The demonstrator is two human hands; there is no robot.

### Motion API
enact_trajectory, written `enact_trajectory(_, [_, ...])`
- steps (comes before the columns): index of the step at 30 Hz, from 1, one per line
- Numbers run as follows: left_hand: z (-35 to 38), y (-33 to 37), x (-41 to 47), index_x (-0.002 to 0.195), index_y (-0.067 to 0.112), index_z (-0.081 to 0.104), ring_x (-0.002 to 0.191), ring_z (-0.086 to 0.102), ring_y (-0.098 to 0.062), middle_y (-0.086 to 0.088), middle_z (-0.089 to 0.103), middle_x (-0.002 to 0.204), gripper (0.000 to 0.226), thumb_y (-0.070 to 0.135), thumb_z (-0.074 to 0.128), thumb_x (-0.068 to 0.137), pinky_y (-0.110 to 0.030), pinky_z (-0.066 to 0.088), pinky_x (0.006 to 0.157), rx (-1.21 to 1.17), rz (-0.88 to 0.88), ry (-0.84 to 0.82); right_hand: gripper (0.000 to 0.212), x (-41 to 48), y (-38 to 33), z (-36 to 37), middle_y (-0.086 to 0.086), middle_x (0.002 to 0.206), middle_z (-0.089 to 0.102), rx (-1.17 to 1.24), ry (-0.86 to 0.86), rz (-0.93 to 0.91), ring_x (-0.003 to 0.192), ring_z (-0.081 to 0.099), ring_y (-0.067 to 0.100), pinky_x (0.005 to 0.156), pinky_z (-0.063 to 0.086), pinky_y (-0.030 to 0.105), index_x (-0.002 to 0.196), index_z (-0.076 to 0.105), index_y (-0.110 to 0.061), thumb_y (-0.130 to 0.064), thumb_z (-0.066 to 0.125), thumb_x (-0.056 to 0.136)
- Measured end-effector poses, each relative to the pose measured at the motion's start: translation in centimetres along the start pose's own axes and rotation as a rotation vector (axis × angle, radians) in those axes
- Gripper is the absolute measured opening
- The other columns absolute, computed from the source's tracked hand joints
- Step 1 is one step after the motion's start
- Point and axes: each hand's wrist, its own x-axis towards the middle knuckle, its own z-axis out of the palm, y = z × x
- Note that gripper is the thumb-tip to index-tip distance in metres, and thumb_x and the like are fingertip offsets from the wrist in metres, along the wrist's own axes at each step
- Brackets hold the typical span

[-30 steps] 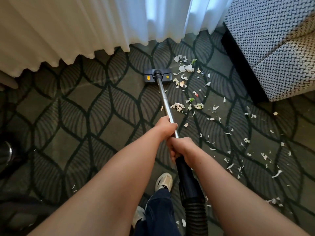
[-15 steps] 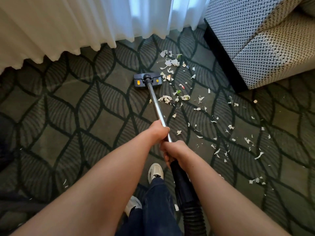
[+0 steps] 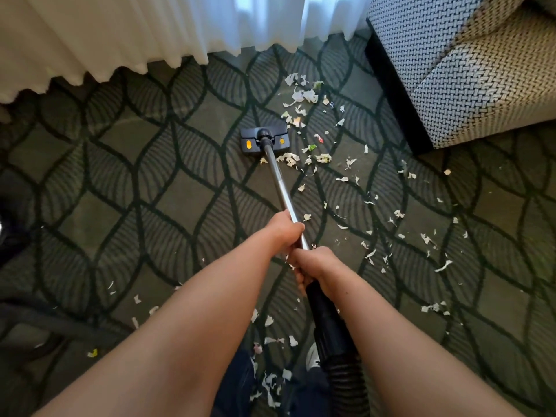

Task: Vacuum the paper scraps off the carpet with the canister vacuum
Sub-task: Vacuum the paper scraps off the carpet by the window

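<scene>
Fingers of the left hand (image 3: pixel 284 228) curl round the metal wand (image 3: pixel 281 185). Just behind them the right hand (image 3: pixel 313 264) grips where the wand meets the black handle (image 3: pixel 326 314), and the two hands almost touch. Well ahead of the fingers the floor head (image 3: pixel 264 140) lies flat on the patterned carpet (image 3: pixel 120 182), short of the white curtain (image 3: pixel 150 31). Paper scraps (image 3: pixel 304 96) lie scattered to the right of the fingers and the head, reaching toward the woven armchair (image 3: pixel 451 70), with more beneath the forearms. A dark shape (image 3: pixel 9 224) far left of the fingers may be the canister.
</scene>
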Motion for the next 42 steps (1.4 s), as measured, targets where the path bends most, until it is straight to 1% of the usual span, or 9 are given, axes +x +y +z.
enact_trajectory(3, [2.3, 0.3, -1.0, 0.1, 0.014, 0.056, 0.091, 0.066, -0.03, -0.011, 0.065, 0.097, 0.009, 0.015, 0.051, 0.093, -0.036, 0.055, 0.071, -0.005, -0.03, 0.01, 0.019, -0.4, 1.3, -2.1, 0.007, 0.037, 0.043, -0.051, -0.004, -0.012, 0.025, 0.038, 0.018, 0.035, 0.036, 0.019, 0.068, 0.049, -0.005, -0.005, 0.053, 0.086])
enact_trajectory(10, [7.3, 0.8, -3.2, 0.098, 0.013, 0.056, 0.098, 0.066, -0.03, -0.01, 0.064, 0.098, 0.007, 0.015, 0.051, 0.093, -0.043, 0.057, 0.085, -0.036, -0.047, 0.029, 0.018, -0.5, 4.6, -6.5, 0.006, 0.034, 0.043, -0.123, 0.009, -0.014, 0.025, 0.038, 0.018, 0.036, 0.035, 0.017, 0.066, 0.05, -0.004, -0.007, 0.051, 0.084])
enact_trajectory(17, [11.8, 1.3, -4.8, 0.109, 0.005, 0.056, 0.096, 0.067, -0.032, -0.016, 0.066, 0.107, 0.02, 0.015, 0.053, 0.093, -0.047, 0.059, 0.08, -0.062, -0.089, 0.038, 0.01, -0.9, 7.4, -10.5, 0.007, 0.033, 0.042, -0.122, 0.0, -0.006, 0.024, 0.036, 0.018, 0.034, 0.035, 0.019, 0.072, 0.048, -0.003, -0.001, 0.05, 0.082])
enact_trajectory(25, [15.5, 0.9, -6.5, 0.114, 0.003, 0.054, 0.088, 0.068, -0.034, -0.017, 0.065, 0.105, 0.021, 0.009, 0.051, 0.094, -0.044, 0.06, 0.067, -0.102, -0.118, -0.008, 0.022, -2.7, 10.3, -13.2, 0.008, 0.037, 0.041, -0.092, -0.005, 0.022, 0.027, 0.034, 0.017, 0.034, 0.034, 0.018, 0.061, 0.048, -0.004, 0.001, 0.051, 0.082])
enact_trajectory(29, [16.8, 0.9, -7.4, 0.11, 0.005, 0.055, 0.089, 0.07, -0.036, -0.019, 0.067, 0.107, 0.019, 0.01, 0.052, 0.092, -0.049, 0.06, 0.071, -0.072, -0.141, -0.031, 0.017, -3.1, 11.5, -14.2, 0.006, 0.039, 0.043, -0.112, -0.006, 0.068, 0.032, 0.037, 0.018, 0.037, 0.035, 0.019, 0.065, 0.051, -0.004, 0.0, 0.053, 0.082])
enact_trajectory(32, [17.4, 1.0, -7.6, 0.105, 0.009, 0.051, 0.076, 0.069, -0.03, -0.016, 0.067, 0.098, 0.014, 0.011, 0.051, 0.091, -0.041, 0.061, 0.061, -0.068, -0.149, -0.059, 0.017, -3.1, 12.1, -14.9, 0.007, 0.041, 0.043, -0.12, -0.019, 0.085, 0.035, 0.037, 0.018, 0.038, 0.034, 0.019, 0.066, 0.049, -0.006, 0.0, 0.052, 0.082])
enact_trajectory(36, [17.9, 0.7, -7.2, 0.118, 0.007, 0.041, 0.071, 0.068, -0.023, -0.012, 0.067, 0.091, 0.036, 0.019, 0.058, 0.088, -0.031, 0.057, 0.051, -0.071, -0.228, -0.107, 0.011, -3.1, 13.0, -15.1, 0.006, 0.04, 0.043, -0.1, -0.031, 0.097, 0.033, 0.039, 0.017, 0.036, 0.034, 0.019, 0.073, 0.048, -0.006, -0.001, 0.052, 0.082])
enact_trajectory(39, [17.8, 0.8, -6.9, 0.09, 0.004, 0.055, 0.071, 0.067, -0.024, -0.008, 0.062, 0.074, 0.017, 0.019, 0.063, 0.088, -0.035, 0.06, 0.063, -0.005, -0.228, -0.092, 0.01, -3.1, 13.0, -14.7, 0.004, 0.038, 0.044, -0.1, -0.005, 0.049, 0.028, 0.039, 0.015, 0.035, 0.035, 0.02, 0.074, 0.05, -0.005, -0.001, 0.053, 0.083])
enact_trajectory(42, [17.5, 1.4, -7.0, 0.081, 0.004, 0.056, 0.081, 0.072, -0.03, -0.01, 0.065, 0.074, 0.016, 0.018, 0.063, 0.085, -0.043, 0.061, 0.072, 0.045, -0.216, -0.067, 0.006, -3.6, 12.9, -14.3, 0.005, 0.04, 0.047, -0.143, 0.014, -0.013, 0.029, 0.041, 0.017, 0.037, 0.036, 0.022, 0.078, 0.053, -0.003, -0.004, 0.054, 0.084])
